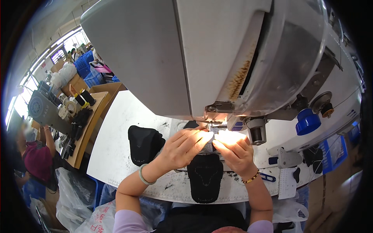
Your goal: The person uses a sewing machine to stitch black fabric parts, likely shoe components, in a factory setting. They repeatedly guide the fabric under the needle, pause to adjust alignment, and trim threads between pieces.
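Both hands are pinching a black fabric piece under a sewing machine's needle area: the left hand, fingers pressed together, is gripping its top edge, the right hand is pinching beside it in the lamp glare. The piece is hanging toward six o'clock over the white table. A black stack is lying at nine o'clock, blue snips at four.

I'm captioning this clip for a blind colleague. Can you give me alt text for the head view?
Both hands, left hand and right hand, pinch a black fabric piece under the lit needle area of a large white sewing machine. A stack of black pieces lies to the left on the white table.
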{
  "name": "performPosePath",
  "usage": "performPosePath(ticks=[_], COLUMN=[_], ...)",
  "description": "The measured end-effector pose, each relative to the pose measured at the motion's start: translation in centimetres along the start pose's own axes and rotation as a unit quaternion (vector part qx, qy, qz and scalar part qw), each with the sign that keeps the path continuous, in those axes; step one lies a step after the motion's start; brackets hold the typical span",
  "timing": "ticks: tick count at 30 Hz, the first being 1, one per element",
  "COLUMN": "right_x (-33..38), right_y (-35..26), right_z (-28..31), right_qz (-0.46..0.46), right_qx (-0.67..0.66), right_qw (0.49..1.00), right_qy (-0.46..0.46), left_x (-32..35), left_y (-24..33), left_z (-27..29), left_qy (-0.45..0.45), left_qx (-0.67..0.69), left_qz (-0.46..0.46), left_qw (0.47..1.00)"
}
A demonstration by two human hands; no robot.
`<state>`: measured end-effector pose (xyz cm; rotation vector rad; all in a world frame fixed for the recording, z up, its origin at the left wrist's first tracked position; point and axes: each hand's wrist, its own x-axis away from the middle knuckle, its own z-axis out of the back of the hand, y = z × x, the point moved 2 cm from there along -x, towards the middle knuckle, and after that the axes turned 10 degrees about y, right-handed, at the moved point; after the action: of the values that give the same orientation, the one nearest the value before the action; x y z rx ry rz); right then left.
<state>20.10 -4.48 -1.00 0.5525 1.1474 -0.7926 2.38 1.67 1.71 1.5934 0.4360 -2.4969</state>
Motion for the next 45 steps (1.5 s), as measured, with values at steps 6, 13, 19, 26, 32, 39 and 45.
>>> performPosePath(ticks=[6,13,19,26,32,39,45], right_x=[-0.5,-0.1,0.8,0.7,0.3,-0.5,-0.5], right_y=[-2.1,-1.5,-0.9,-0.5,-1.6,-2.0,-1.8], right_z=[-1.1,-1.8,-1.8,-1.8,-1.7,-2.0,-1.6], right_qz=[-0.026,-0.056,-0.074,-0.07,-0.003,-0.022,-0.043], right_qx=[0.087,0.075,0.05,0.047,0.1,0.106,0.089], right_qw=[0.996,0.995,0.995,0.996,0.995,0.994,0.994], right_qy=[0.018,0.03,0.041,0.04,0.02,0.021,0.04], left_x=[0.8,1.2,1.9,1.0,0.8,1.2,0.1], left_y=[-1.7,-2.3,-2.8,-2.6,-2.8,-2.5,-1.2], left_z=[-0.8,-1.2,-1.6,-0.5,-0.5,-0.4,0.3], left_qy=[0.035,0.052,0.064,0.016,0.03,0.004,-0.016], left_qx=[0.057,0.092,0.162,0.136,0.162,0.123,0.047], left_qz=[0.033,0.067,0.165,0.114,0.125,0.131,0.063], left_qw=[0.997,0.992,0.971,0.984,0.978,0.984,0.997])
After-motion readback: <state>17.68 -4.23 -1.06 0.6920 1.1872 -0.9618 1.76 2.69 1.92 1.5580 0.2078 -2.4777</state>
